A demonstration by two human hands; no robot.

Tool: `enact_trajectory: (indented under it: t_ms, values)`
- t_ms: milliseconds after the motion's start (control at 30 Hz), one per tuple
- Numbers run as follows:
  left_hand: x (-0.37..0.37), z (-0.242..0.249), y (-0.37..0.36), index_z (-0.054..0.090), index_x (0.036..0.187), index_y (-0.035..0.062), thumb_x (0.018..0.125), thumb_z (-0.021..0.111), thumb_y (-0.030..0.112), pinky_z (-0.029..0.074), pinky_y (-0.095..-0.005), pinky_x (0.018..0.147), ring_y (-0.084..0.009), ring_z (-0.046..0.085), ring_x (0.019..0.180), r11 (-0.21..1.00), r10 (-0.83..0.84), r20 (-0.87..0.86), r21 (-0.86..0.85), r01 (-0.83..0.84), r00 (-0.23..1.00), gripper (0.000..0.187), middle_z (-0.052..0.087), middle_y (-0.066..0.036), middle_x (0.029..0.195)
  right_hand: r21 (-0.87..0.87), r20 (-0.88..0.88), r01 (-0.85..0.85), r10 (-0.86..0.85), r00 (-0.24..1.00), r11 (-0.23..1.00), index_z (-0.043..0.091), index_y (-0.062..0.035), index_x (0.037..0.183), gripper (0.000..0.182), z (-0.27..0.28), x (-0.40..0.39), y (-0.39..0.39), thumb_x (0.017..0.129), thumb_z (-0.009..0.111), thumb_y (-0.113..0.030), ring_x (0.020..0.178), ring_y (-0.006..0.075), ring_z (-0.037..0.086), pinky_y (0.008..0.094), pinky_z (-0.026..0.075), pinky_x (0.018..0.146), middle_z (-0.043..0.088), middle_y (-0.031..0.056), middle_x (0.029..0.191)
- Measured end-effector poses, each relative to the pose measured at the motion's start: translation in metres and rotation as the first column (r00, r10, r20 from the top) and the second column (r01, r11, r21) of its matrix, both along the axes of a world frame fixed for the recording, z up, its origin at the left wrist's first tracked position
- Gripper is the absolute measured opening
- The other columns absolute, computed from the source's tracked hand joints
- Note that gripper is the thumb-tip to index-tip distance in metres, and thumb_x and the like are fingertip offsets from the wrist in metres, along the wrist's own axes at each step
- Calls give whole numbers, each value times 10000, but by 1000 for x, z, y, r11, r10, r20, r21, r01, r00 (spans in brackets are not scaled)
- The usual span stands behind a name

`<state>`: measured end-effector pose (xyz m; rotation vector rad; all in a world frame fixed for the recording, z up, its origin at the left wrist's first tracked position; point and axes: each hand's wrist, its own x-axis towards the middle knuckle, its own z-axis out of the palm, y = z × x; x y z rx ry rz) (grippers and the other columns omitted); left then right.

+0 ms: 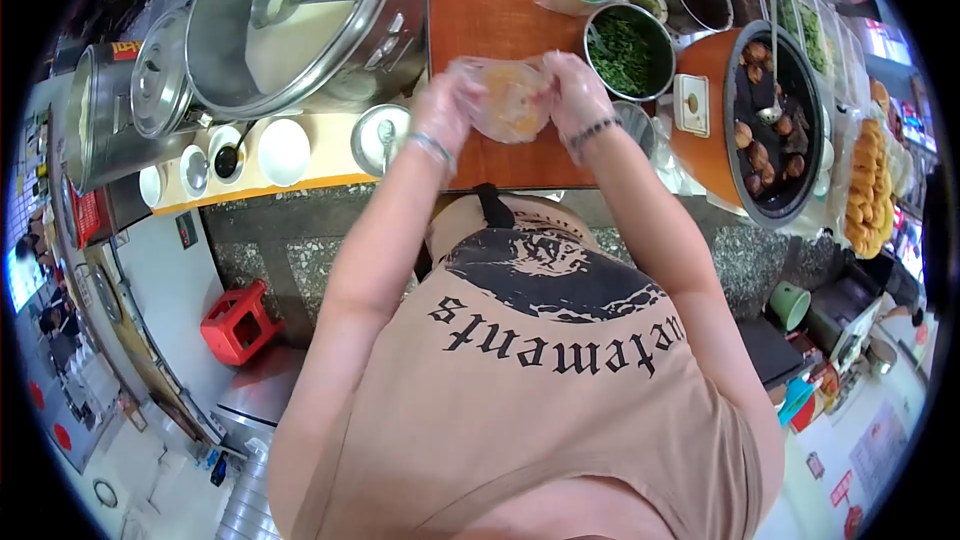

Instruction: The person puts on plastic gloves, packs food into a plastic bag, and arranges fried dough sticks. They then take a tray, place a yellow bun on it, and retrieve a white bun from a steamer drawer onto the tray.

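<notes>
Both hands wear clear plastic gloves and are raised over the reddish-brown board point(500, 165). Between them hangs a clear plastic bag point(510, 110) with something yellowish inside. My left hand point(443, 105) is closed on the bag's left edge, its fingers partly blurred. On the other side, my right hand point(577, 95) grips the right edge, close to a metal pot of chopped greens point(630, 52). The bag's top is spread between the two hands.
At the left stands a big steel pot point(300, 105) of pale liquid with a ladle. White bowls point(284, 152) line the counter edge. An orange cooker point(705, 165) with eggs in dark broth is at the right, beyond it fried dough sticks point(868, 190).
</notes>
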<state>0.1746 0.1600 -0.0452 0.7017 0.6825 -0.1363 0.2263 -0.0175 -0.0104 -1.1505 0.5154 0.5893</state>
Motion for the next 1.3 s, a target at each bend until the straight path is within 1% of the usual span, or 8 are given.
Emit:
enact_trajectory:
  t_ms: [167,300,500,600,800,933,1200,1300]
  values:
    - [41,-51,49,550,928,23,936,500,155,469,-324,607,-177,565,661,999,-15,-52,-42,13,999,142,542,-35,679,77,-193,263,-245,950,962,528,-54,670,131,-19,38,16,782,491,-113,586,191,531,302,505,635,478,68,611]
    - [10,-14,38,558,937,41,921,516,135,438,-281,579,-126,523,646,951,-300,50,87,295,953,104,524,-6,690,-424,555,-285,495,669,860,501,-71,663,180,-58,-1,-7,835,527,-117,564,159,492,305,454,600,510,45,630]
    - [-63,19,19,553,884,53,923,540,135,409,-222,656,-98,490,677,775,-534,-95,344,531,840,91,523,2,727,-152,-129,-21,1,992,988,566,-48,833,86,-31,-71,-67,821,606,-123,663,234,588,308,499,653,621,102,764]
    - [-60,14,17,534,919,45,940,533,132,427,-238,719,-111,519,701,884,-391,-40,261,387,920,90,541,-12,749,-744,330,90,247,911,662,591,-37,963,197,-60,-64,-115,858,580,-203,788,255,618,341,497,761,644,141,854]
    - [-58,11,-25,534,942,47,927,542,114,439,-262,751,-128,557,747,946,-267,85,213,244,960,69,563,-32,778,-982,-4,-77,389,921,173,625,-41,985,254,-104,-59,-148,817,599,-230,911,343,621,417,480,810,651,184,977]
    - [-56,19,-29,535,945,37,909,558,95,445,-268,753,-132,560,744,952,-230,60,220,212,971,72,567,-40,781,-878,206,41,300,931,477,657,-63,896,214,-110,-65,-155,819,590,-251,876,346,620,417,476,779,656,173,903]
    - [-56,7,1,534,962,6,929,532,74,452,-283,691,-150,546,747,969,-147,77,209,128,986,76,544,-60,804,-920,144,5,325,935,393,596,-36,918,230,-88,-72,-172,873,536,-253,849,365,613,406,479,760,647,193,869]
    - [-61,3,2,543,958,13,931,536,85,452,-283,689,-149,549,742,962,-154,71,238,133,986,77,555,-63,806,-709,437,104,318,841,698,554,-44,936,169,-5,-75,-118,936,490,-200,732,225,626,362,493,661,634,137,778]
